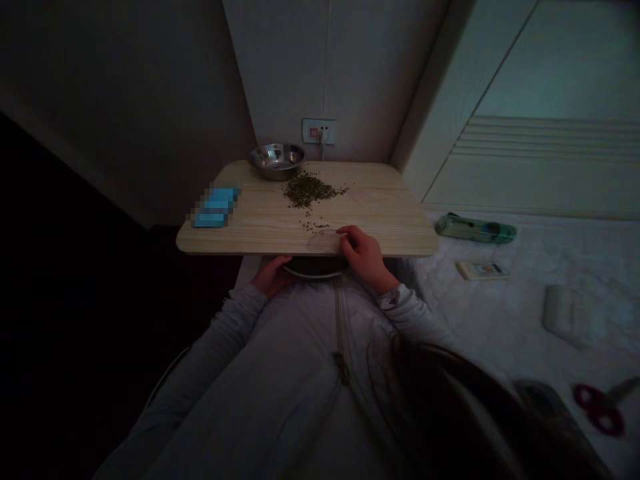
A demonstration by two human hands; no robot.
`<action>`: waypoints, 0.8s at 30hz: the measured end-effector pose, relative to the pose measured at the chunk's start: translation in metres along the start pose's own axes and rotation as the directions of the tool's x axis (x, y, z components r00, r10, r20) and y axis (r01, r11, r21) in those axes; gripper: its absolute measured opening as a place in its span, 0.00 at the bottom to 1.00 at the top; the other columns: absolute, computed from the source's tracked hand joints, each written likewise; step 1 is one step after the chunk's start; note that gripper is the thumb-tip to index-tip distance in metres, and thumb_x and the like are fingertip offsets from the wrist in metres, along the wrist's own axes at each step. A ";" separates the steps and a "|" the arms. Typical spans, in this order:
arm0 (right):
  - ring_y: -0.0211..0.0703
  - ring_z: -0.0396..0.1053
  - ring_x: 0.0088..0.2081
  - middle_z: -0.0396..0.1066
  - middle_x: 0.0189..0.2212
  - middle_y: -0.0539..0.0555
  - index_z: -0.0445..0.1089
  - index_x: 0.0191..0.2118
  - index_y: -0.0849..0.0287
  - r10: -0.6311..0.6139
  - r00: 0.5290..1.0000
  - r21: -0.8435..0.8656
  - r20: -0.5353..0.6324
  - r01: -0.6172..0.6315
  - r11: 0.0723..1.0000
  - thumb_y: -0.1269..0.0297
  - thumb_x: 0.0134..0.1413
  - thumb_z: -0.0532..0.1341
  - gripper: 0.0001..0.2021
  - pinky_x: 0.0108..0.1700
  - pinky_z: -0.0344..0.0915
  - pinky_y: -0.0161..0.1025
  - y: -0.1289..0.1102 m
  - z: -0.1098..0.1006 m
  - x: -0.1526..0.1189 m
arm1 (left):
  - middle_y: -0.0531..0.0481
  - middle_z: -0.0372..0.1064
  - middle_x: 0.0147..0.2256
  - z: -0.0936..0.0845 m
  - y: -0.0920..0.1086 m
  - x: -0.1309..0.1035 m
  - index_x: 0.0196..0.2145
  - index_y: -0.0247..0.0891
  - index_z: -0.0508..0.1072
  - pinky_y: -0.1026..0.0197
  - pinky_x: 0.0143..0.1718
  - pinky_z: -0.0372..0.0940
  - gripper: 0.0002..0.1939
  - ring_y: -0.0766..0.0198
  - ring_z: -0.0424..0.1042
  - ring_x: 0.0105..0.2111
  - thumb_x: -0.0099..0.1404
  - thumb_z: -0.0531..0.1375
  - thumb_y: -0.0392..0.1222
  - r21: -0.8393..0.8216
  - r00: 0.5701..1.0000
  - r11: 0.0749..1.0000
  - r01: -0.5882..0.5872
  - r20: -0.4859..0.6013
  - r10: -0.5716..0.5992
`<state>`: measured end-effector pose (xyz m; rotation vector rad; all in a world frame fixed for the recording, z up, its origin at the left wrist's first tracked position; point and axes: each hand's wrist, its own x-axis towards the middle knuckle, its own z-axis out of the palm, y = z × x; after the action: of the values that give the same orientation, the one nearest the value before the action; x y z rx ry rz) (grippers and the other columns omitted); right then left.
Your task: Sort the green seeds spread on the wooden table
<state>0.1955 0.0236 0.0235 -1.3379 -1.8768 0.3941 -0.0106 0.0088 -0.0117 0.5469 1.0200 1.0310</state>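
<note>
Clear plastic piece point(323, 242) in right hand point(367, 259), faint markings point(317, 241) illegible

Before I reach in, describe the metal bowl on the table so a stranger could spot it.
Find the pale wooden table. Near its far edge, below and left of the wall socket, stands the metal bowl. Its shiny, round shape sets it apart from the loose dark grains beside it.

A wooden tabletop point(390, 217) bears a metal bowl point(278, 172), small green grains point(306, 191) and a blue object point(215, 208).
</note>
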 end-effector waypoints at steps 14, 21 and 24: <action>0.38 0.61 0.24 0.65 0.22 0.50 0.66 0.40 0.59 -0.023 1.000 -0.012 -0.003 0.023 1.000 0.63 0.49 0.50 0.13 0.29 0.55 0.35 0.000 -0.001 -0.001 | 0.50 0.70 0.27 -0.001 0.000 0.001 0.30 0.36 0.69 0.61 0.29 0.67 0.06 0.62 0.70 0.30 0.51 0.56 0.36 0.001 1.000 1.000 0.020 -0.001 -0.020; 0.39 0.61 0.25 0.65 0.22 0.50 0.66 0.40 0.60 -0.012 1.000 -0.020 -0.003 0.012 1.000 0.64 0.49 0.50 0.13 0.29 0.55 0.35 0.000 0.000 0.000 | 0.51 0.70 0.27 -0.001 0.000 0.002 0.29 0.37 0.69 0.61 0.30 0.67 0.05 0.63 0.70 0.30 0.51 0.56 0.36 0.009 1.000 1.000 0.016 -0.003 -0.016; 0.39 0.61 0.25 0.65 0.22 0.50 0.66 0.40 0.59 -0.010 1.000 -0.017 0.000 0.010 1.000 0.64 0.49 0.50 0.13 0.30 0.55 0.35 0.001 0.000 0.000 | 0.51 0.70 0.27 -0.001 0.000 0.002 0.29 0.37 0.69 0.61 0.29 0.66 0.05 0.63 0.70 0.30 0.51 0.55 0.36 0.014 1.000 1.000 0.010 -0.003 -0.010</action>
<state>0.1957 0.0237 0.0230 -1.3390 -1.8898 0.3741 -0.0112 0.0107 -0.0133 0.5511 1.0320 1.0168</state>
